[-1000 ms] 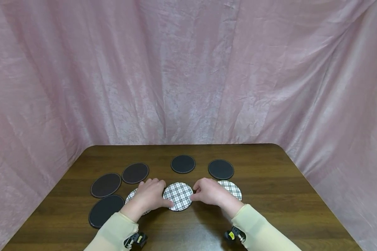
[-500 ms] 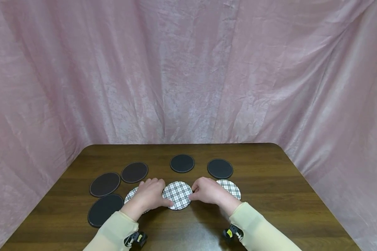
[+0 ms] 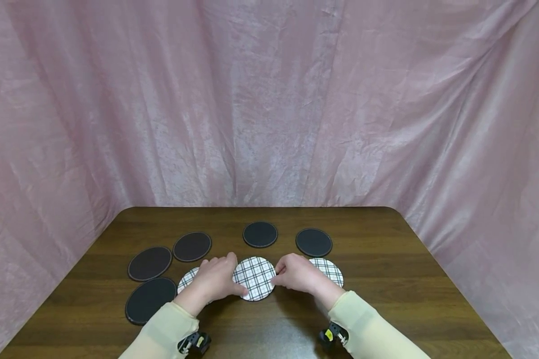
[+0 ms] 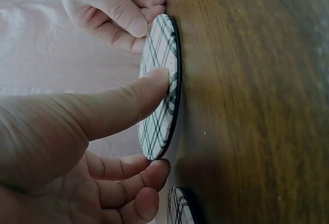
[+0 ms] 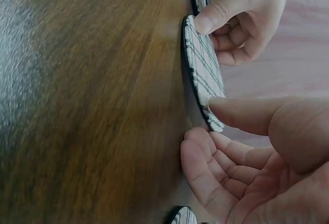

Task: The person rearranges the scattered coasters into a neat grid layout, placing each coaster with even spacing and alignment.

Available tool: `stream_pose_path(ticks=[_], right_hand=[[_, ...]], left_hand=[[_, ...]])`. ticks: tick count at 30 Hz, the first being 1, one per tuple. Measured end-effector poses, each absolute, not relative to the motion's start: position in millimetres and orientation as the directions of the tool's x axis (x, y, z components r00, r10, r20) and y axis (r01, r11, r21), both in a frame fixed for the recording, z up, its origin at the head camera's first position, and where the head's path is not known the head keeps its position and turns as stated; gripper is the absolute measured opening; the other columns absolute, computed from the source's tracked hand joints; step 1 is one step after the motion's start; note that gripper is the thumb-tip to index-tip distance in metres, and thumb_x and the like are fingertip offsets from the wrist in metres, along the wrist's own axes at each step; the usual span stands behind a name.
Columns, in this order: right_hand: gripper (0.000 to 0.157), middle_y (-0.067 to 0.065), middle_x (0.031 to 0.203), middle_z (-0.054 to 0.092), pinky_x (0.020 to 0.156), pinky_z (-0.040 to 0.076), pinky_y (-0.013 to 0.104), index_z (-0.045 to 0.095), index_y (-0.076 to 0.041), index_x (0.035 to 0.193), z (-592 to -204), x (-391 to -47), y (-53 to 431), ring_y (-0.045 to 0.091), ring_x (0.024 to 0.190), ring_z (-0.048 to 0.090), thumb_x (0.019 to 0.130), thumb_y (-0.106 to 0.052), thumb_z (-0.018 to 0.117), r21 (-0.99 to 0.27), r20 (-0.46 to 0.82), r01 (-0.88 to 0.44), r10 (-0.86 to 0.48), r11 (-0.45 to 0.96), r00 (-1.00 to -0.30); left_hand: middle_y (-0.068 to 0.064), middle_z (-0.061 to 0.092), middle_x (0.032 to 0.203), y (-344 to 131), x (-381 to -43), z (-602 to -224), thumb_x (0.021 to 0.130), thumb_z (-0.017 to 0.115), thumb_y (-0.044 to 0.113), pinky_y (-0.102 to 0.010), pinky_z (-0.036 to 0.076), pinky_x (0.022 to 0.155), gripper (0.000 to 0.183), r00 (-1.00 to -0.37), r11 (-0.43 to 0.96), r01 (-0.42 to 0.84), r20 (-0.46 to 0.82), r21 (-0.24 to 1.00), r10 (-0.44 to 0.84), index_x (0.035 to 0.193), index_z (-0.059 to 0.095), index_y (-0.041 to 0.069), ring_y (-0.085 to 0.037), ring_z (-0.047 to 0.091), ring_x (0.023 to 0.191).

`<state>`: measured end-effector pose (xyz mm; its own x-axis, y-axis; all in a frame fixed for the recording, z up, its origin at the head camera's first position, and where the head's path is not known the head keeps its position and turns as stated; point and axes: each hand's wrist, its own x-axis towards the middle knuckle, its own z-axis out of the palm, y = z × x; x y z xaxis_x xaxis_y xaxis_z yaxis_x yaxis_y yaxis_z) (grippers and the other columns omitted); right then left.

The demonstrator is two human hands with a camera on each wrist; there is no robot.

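Note:
A round coaster with a white and dark plaid face (image 3: 254,279) and a black rim sits between both hands. My left hand (image 3: 213,279) grips its left side, thumb on the plaid face and fingers under the edge, as the left wrist view shows on the coaster (image 4: 157,49). From the right, my right hand (image 3: 300,273) pinches the opposite edge, its thumb on top of the coaster (image 5: 203,62) and fingertips below. A shadowed gap shows under the rim in the right wrist view. Partly covered by my left hand is a second plaid coaster (image 3: 188,278); a third plaid coaster (image 3: 328,269) lies behind my right wrist.
Two dark coasters lie at the back, one in the middle (image 3: 260,234) and one to its right (image 3: 314,242). On the left are three more dark coasters (image 3: 150,263). The wooden table (image 3: 386,309) ends at a pink curtain (image 3: 269,124).
The far edge of the held plaid coaster has risen slightly, along with my left index finger. Both hands keep their grip, and the other coasters stay put.

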<state>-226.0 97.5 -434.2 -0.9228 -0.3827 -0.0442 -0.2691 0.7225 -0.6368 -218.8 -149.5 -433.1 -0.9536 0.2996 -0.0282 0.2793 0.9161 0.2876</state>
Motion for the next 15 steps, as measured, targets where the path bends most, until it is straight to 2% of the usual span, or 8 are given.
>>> stream_pose_path(ticks=[9, 15], right_hand=[[0.022, 0.003, 0.069, 0.071, 0.058, 0.057, 0.028, 0.065, -0.006, 0.091, -435.9, -225.4, 95.2, 0.014, 0.060, 0.070, 0.094, -0.008, 0.086, -0.737, -0.065, -0.196, -0.357, 0.646, -0.932], [0.018, 0.007, 0.073, 0.073, 0.060, 0.063, 0.034, 0.064, -0.002, 0.092, -437.2, -225.0, 97.6, 0.018, 0.063, 0.073, 0.098, -0.004, 0.081, -0.824, -0.052, -0.147, -0.331, 0.547, -0.942]], left_hand=[[-0.010, 0.075, 0.103, -147.8, -218.1, -432.7, 0.075, 0.103, 0.044, -0.055, 0.047, 0.087, 0.075, -0.957, 0.910, 0.267, -0.025, 0.316, 0.290, 0.122, 0.063, 0.002, -0.030, 0.068, 0.087], [-0.001, 0.074, 0.092, -144.9, -216.5, -433.3, 0.080, 0.101, 0.039, -0.052, 0.043, 0.084, 0.067, -0.958, 0.903, 0.277, 0.019, 0.329, 0.287, 0.121, 0.059, 0.005, -0.025, 0.066, 0.078]])
